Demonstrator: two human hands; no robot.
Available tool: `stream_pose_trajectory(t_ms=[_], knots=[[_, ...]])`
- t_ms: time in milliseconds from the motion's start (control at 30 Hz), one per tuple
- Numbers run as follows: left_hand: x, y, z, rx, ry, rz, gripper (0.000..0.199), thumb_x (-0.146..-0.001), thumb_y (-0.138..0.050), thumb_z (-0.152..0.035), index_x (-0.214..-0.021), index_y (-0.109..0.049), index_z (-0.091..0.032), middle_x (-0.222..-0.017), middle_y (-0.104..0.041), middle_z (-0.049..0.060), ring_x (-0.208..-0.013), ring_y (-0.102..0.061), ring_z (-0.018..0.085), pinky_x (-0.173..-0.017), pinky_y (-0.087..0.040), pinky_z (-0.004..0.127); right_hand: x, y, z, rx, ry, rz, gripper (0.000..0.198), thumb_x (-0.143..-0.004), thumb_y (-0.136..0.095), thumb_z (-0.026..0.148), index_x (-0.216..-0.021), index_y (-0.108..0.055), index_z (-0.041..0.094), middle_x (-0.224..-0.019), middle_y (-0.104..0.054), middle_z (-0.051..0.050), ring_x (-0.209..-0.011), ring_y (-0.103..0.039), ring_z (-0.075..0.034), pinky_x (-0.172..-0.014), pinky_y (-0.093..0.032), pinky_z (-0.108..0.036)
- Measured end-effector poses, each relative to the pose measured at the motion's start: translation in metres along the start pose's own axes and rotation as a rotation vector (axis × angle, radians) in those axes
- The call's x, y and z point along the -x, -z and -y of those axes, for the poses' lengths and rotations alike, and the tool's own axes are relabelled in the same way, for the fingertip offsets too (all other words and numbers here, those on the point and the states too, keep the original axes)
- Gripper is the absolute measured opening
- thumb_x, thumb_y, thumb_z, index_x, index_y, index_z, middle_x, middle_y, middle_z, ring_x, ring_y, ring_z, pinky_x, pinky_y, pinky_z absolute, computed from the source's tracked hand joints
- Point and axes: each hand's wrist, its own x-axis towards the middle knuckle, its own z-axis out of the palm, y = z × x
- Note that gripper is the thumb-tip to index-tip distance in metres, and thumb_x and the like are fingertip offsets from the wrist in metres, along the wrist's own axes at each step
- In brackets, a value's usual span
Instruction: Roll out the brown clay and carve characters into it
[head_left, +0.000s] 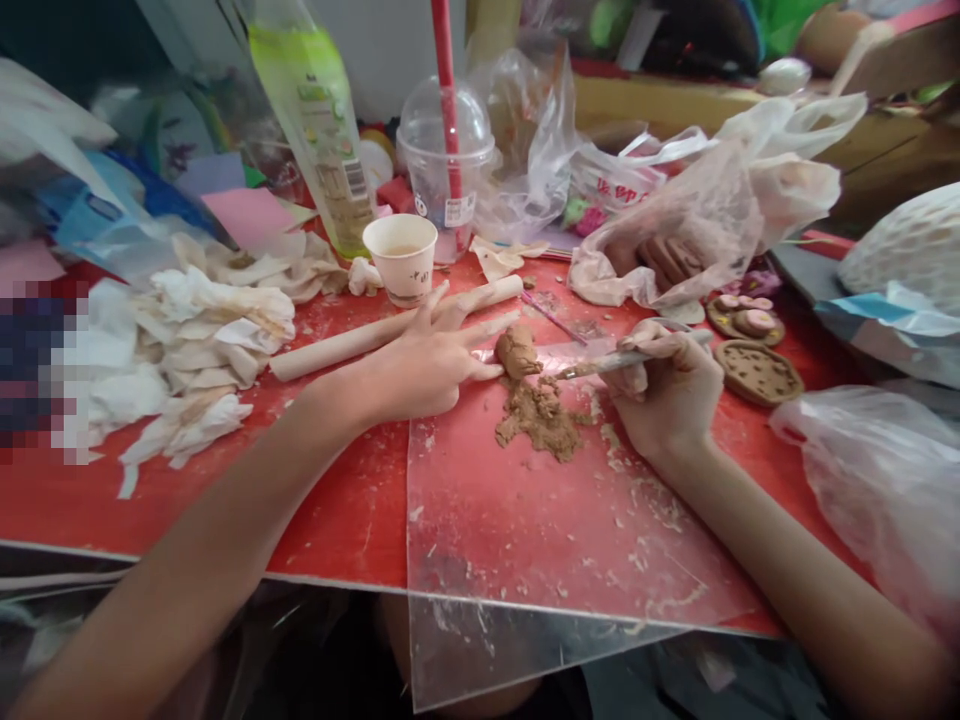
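My right hand [667, 385] is closed round a slim grey-handled brush [604, 364], whose tip points left at the brown clay. A rounded lump of clay [517, 351] sits above a flattened, crumbly patch of clay [544, 418] on a clear plastic sheet [525, 540]. Reaching in from the left, my left hand [420, 360] has its fingers spread. Its lower fingertips are beside the lump; whether they touch it I cannot tell. Under the left fingers lies a pale rolling pin [337, 344]. A thin purple stick [553, 318] lies behind the lump.
Crumpled tissues [202, 340] cover the left of the red table [337, 510]. Behind stand a paper cup [401, 262], a domed plastic cup [446, 165] and a green-labelled bottle [319, 130]. Shaped clay pieces [757, 372] and plastic bags [885, 490] lie right. The sheet overhangs the front edge.
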Motion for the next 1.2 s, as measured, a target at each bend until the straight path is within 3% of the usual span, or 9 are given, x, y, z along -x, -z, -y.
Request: stream_pose_trajectory(t_ms=[167, 433, 600, 733, 833, 900, 967, 1067, 1200], knots=[[-0.003, -0.009, -0.001, 0.136, 0.033, 0.08, 0.073, -0.067, -0.042, 0.009, -0.118, -0.065, -0.038, -0.16, -0.02, -0.004, -0.149, -0.002, 0.032, -0.112, -0.002, 0.072, -0.002, -0.003, -0.001, -0.008, 0.002, -0.017, 0.011, -0.062, -0.055, 0.019, -0.052, -0.053, 0.022, -0.039, -0.035, 0.004, -0.037, -0.025, -0.009, -0.042, -0.016, -0.029], [-0.013, -0.017, -0.017, 0.204, -0.07, -0.015, 0.062, -0.067, -0.04, 0.01, -0.102, -0.073, -0.03, -0.159, -0.02, -0.003, -0.148, -0.006, 0.037, -0.111, -0.009, 0.074, -0.006, -0.005, -0.007, -0.007, 0.004, -0.017, 0.016, -0.064, -0.059, 0.021, -0.051, -0.049, 0.022, -0.04, -0.034, 0.003, -0.039, -0.025, -0.009, -0.04, -0.014, -0.028], [-0.019, -0.02, -0.01, 0.254, -0.091, -0.138, 0.058, -0.07, -0.043, 0.009, -0.092, -0.075, -0.034, -0.155, -0.032, -0.007, -0.149, -0.01, 0.031, -0.115, -0.009, 0.07, -0.006, -0.005, -0.005, -0.008, 0.031, 0.009, 0.023, -0.068, -0.058, 0.024, -0.051, -0.042, 0.02, -0.039, -0.033, 0.005, -0.036, -0.026, -0.007, -0.04, -0.019, -0.025], [-0.021, -0.022, -0.005, 0.173, 0.013, -0.389, 0.055, -0.082, -0.041, 0.003, -0.11, -0.069, -0.035, -0.152, -0.038, -0.005, -0.148, -0.019, 0.026, -0.118, -0.013, 0.063, -0.005, -0.003, -0.002, -0.007, 0.041, 0.012, 0.015, -0.067, -0.053, 0.023, -0.056, -0.044, 0.02, -0.038, -0.031, 0.007, -0.033, -0.024, -0.007, -0.038, -0.019, -0.025], [-0.025, -0.029, -0.01, 0.073, -0.015, -0.367, 0.051, -0.091, -0.04, -0.005, -0.132, -0.053, -0.031, -0.148, -0.045, 0.002, -0.144, -0.03, 0.026, -0.116, -0.016, 0.063, -0.004, -0.001, -0.003, 0.018, 0.048, -0.007, 0.018, -0.067, -0.056, 0.025, -0.054, -0.044, 0.021, -0.037, -0.029, 0.007, -0.033, -0.023, -0.007, -0.037, -0.017, -0.025], [-0.028, -0.035, -0.013, 0.012, -0.028, -0.347, 0.043, -0.095, -0.04, -0.012, -0.132, -0.052, -0.029, -0.138, -0.056, 0.002, -0.137, -0.041, 0.024, -0.115, -0.018, 0.06, -0.004, 0.0, -0.003, 0.044, 0.06, -0.037, 0.018, -0.065, -0.057, 0.024, -0.052, -0.044, 0.021, -0.039, -0.029, 0.006, -0.034, -0.022, -0.007, -0.037, -0.014, -0.025], [-0.031, -0.037, -0.015, -0.065, 0.028, -0.404, 0.034, -0.098, -0.042, -0.021, -0.129, -0.055, -0.026, -0.124, -0.065, 0.003, -0.127, -0.05, 0.023, -0.114, -0.022, 0.056, -0.004, 0.002, -0.003, 0.074, 0.078, -0.073, 0.017, -0.062, -0.055, 0.019, -0.05, -0.043, 0.02, -0.042, -0.031, 0.006, -0.035, -0.021, -0.006, -0.038, -0.012, -0.025], [-0.032, -0.036, -0.016, -0.146, 0.141, -0.494, 0.035, -0.095, -0.049, -0.035, -0.125, -0.058, -0.019, -0.111, -0.068, 0.007, -0.115, -0.056, 0.025, -0.109, -0.029, 0.051, -0.004, 0.004, -0.003, 0.124, 0.101, -0.109, 0.017, -0.061, -0.053, 0.015, -0.049, -0.041, 0.019, -0.045, -0.032, 0.005, -0.038, -0.023, -0.006, -0.039, -0.013, -0.026], [-0.03, -0.034, -0.02, -0.115, 0.204, -0.499, 0.033, -0.094, -0.05, -0.038, -0.117, -0.061, -0.017, -0.107, -0.066, 0.008, -0.109, -0.056, 0.025, -0.102, -0.037, 0.045, -0.001, 0.003, -0.006, 0.198, 0.118, -0.088, 0.017, -0.068, -0.05, 0.016, -0.053, -0.043, 0.02, -0.047, -0.03, 0.004, -0.04, -0.023, -0.007, -0.041, -0.013, -0.027]])
